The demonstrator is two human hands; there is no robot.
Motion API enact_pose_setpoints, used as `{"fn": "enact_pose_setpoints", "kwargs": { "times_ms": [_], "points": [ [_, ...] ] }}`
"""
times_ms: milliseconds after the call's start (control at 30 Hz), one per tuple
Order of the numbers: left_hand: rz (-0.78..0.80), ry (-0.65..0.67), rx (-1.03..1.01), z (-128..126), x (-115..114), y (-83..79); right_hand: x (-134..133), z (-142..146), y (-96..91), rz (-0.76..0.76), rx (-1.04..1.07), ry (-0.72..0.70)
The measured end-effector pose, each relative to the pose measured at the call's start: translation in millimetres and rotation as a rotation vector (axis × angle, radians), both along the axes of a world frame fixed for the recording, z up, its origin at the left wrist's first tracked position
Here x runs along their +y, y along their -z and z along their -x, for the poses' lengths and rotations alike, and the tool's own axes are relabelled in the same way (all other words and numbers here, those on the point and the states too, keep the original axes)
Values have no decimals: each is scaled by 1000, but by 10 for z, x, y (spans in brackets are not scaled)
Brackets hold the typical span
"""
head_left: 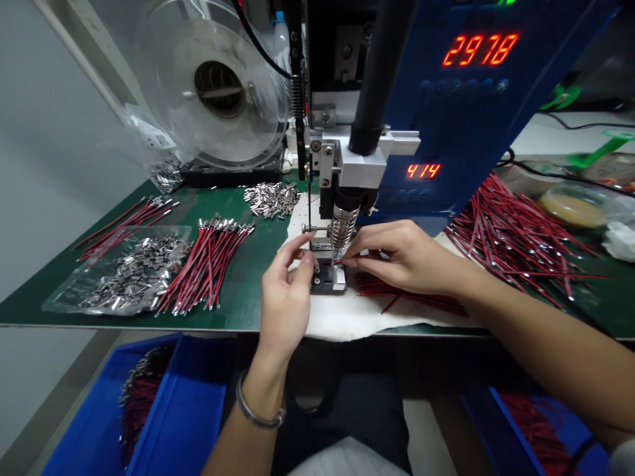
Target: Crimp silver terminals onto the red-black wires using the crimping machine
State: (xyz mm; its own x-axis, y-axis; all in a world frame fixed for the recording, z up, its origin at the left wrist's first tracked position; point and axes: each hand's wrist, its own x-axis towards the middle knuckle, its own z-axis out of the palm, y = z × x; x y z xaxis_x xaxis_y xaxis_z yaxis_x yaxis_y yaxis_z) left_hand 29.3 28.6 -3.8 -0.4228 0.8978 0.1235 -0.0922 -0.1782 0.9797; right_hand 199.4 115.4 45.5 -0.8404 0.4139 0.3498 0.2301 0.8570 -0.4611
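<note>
My right hand [401,258] pinches a red wire [351,260] at the right side of the small black fixture [328,276]. Its end lies under the tip of the soldering machine's spring-wrapped iron [343,225]. On the fixture's left side is my left hand [290,284], with thumb and fingers curled together at its edge. Whatever those fingers hold, if anything, is hidden. Below my right hand, a bunch of red wires [391,291] rests on the white cloth [342,324].
Left lie a plastic bag of metal terminals [133,271], a bundle of red wires with metal ends [206,264] and loose terminals [272,199]. A red wire heap [510,238] is at right. The blue machine [446,119] and clear reel [163,86] stand behind; blue bins [191,403] sit below.
</note>
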Motion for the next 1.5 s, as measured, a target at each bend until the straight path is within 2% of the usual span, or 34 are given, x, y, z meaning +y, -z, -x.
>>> {"fn": "enact_pose_setpoints", "kwargs": {
  "times_ms": [133,300,467,1500],
  "points": [
    [-5,0,-88,-11,1,-8,2,13,17,-32,35,14],
    [35,60,24,-17,-25,-32,-18,15,16,-50,47,36],
    [18,64,104,-18,-30,-45,-31,25,-5,-59,49,43],
    [73,-49,210,-49,-44,-63,-55,32,-16,-69,54,68]
  ]
}}
